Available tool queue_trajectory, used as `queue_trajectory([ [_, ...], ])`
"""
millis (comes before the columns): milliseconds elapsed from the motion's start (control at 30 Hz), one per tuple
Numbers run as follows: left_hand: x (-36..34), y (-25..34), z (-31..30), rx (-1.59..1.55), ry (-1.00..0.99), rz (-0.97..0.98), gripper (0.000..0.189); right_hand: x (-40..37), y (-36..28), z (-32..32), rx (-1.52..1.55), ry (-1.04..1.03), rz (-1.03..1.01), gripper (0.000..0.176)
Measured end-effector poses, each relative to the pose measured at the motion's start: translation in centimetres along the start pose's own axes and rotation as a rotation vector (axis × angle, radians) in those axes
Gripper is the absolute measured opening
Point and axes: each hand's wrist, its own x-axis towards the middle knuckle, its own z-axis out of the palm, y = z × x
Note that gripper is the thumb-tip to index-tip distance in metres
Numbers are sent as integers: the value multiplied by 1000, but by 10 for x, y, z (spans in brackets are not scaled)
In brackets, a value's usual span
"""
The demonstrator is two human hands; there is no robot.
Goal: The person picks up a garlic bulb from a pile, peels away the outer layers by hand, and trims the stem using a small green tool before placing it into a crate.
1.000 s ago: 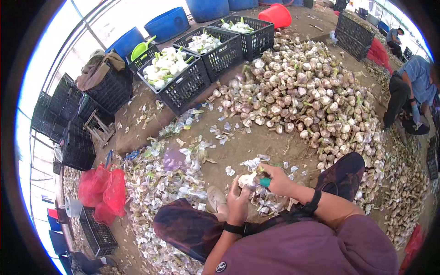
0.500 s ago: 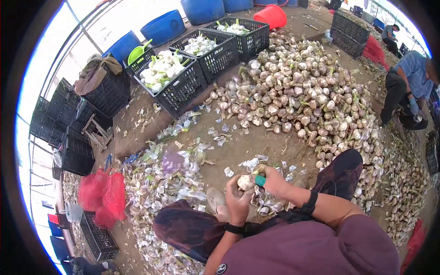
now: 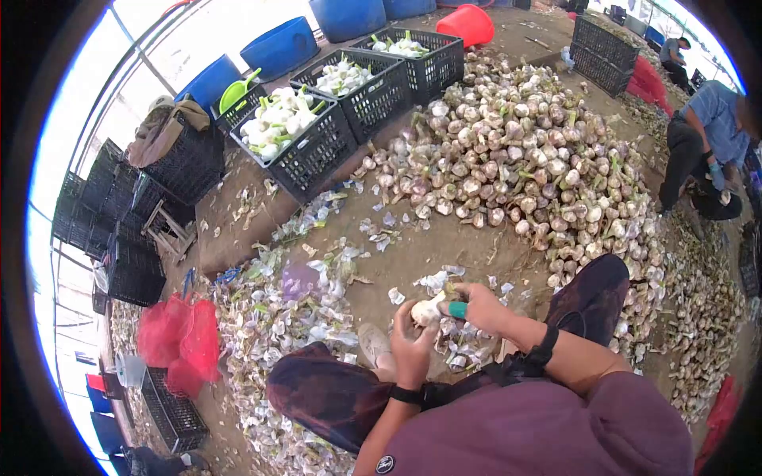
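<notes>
A whitish garlic bulb (image 3: 425, 312) rests in the curled fingers of my left hand (image 3: 412, 343), above the ground between my knees. My right hand (image 3: 486, 312) is closed at the bulb's neck, with a green wrap round its thumb. The white neck shows between the two hands. Whether a loose strip of skin is pinched in the right fingers is too small to tell. Below the hands lie scattered garlic skins (image 3: 464, 341).
A large heap of unpeeled garlic (image 3: 524, 151) rises ahead and to the right. Black crates (image 3: 313, 155) of cleaned white garlic stand ahead left, near blue tubs (image 3: 279, 46) and a red bucket (image 3: 467, 26). Red mesh bags (image 3: 178, 337) lie left. A co-worker (image 3: 710, 143) sits at right.
My right hand has shifted slightly along the bulb's neck, and more of the white neck now shows. The left hand stays nearly in place. The co-worker's gloved hand has moved slightly.
</notes>
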Motion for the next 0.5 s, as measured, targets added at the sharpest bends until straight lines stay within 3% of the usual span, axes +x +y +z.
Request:
queue_trajectory([
  [100,-4,-5,1,127,82,59,51,1,2,2,95,9,27,21],
  [167,-8,-3,5,279,95,105,52,2,12,11,37,120,-21,18],
  [267,-6,4,4,838,76,478,51,11,32,17,-13,184,-107,19],
  [333,-6,4,5,691,121,373,49,8,21,17,82,142,-47,20],
  [433,-5,8,10,255,137,133,45,11,29,9,34,85,-162,23],
  [500,-3,2,7,9,119,-22,41,4,22,7,-148,170,-284,16],
])
